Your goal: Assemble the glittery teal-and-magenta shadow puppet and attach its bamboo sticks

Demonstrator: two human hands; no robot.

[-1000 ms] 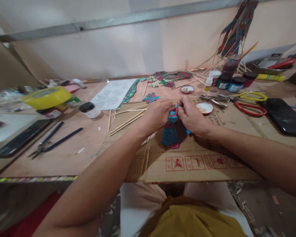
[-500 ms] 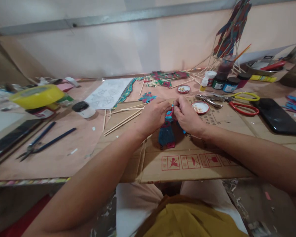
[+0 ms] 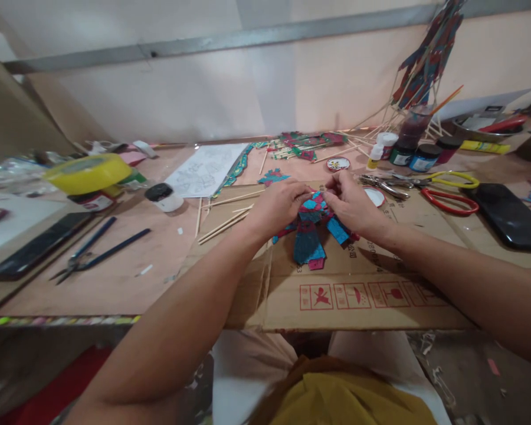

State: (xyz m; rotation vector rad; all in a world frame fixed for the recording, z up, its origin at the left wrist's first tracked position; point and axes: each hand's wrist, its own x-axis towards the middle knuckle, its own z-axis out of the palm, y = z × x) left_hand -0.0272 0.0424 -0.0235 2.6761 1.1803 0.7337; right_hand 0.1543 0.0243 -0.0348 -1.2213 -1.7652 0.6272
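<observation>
A jointed figure of blue, teal and magenta pieces (image 3: pixel 310 243) rests on the cardboard sheet (image 3: pixel 331 265), its lower parts pointing toward me. My left hand (image 3: pixel 283 203) grips its upper left edge, fingers pressed together. At the upper right edge, my right hand (image 3: pixel 351 203) has thumb and forefinger closed on the same figure. A red-rimmed lid (image 3: pixel 375 197) is partly hidden behind my right hand. Left of my left hand lie thin wooden sticks (image 3: pixel 223 225). Just beyond it is a loose blue and magenta piece (image 3: pixel 273 176).
Pliers (image 3: pixel 389 186), red-handled scissors (image 3: pixel 451 202) and a black phone (image 3: pixel 511 215) lie at right. Paint jars (image 3: pixel 425 158) stand behind them. Cutters (image 3: pixel 88 260), yellow tape (image 3: pixel 86 171) and a small white jar (image 3: pixel 164 198) are at left; a drawing sheet (image 3: pixel 207 170) lies at the back.
The figure's upper part now shows, lying flatter between my hands, which have moved slightly apart. The whole view has shifted, with everything on the table appearing a little farther right.
</observation>
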